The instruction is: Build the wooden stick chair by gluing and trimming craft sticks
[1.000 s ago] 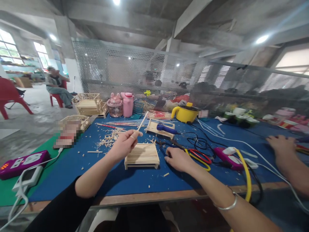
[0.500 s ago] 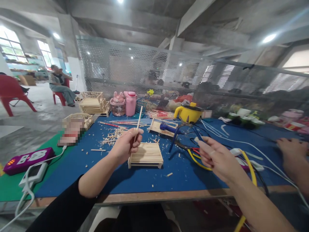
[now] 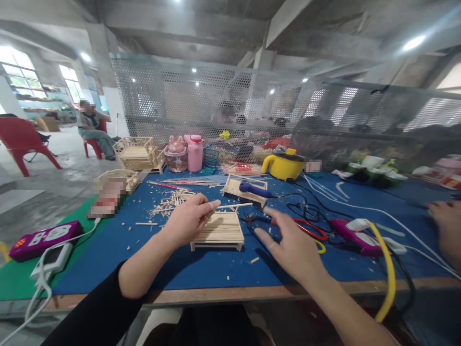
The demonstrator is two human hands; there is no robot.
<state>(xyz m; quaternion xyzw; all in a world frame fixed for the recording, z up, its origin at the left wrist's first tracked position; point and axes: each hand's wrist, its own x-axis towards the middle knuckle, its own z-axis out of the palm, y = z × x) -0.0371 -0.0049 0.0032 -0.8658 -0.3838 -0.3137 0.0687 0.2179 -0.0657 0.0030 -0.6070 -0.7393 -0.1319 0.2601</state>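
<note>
My left hand (image 3: 190,218) is closed on a thin wooden stick (image 3: 239,206), pinching it so that it lies nearly level and points right. Below that hand stands a small wooden stick-built bench (image 3: 219,230) with a slatted top, partly covered by my fingers. My right hand (image 3: 293,242) is open, thumb and fingers apart, just right of the bench. Close to its fingertips lie dark-jawed pliers (image 3: 251,219), their handles partly hidden by the hand. Behind, a blue glue gun (image 3: 254,189) rests on a second small wooden frame (image 3: 234,185).
Cut stick pieces (image 3: 173,199) litter the blue mat. A yellow pot (image 3: 286,166), a pink bottle (image 3: 195,154) and finished wooden pieces (image 3: 139,154) stand at the back. Cables and a purple power strip (image 3: 356,238) lie right, near another person's hand (image 3: 444,218).
The stick in my left hand has tipped from nearly upright to nearly level. My right hand has moved left toward the bench, and its fingers have spread from a pinch.
</note>
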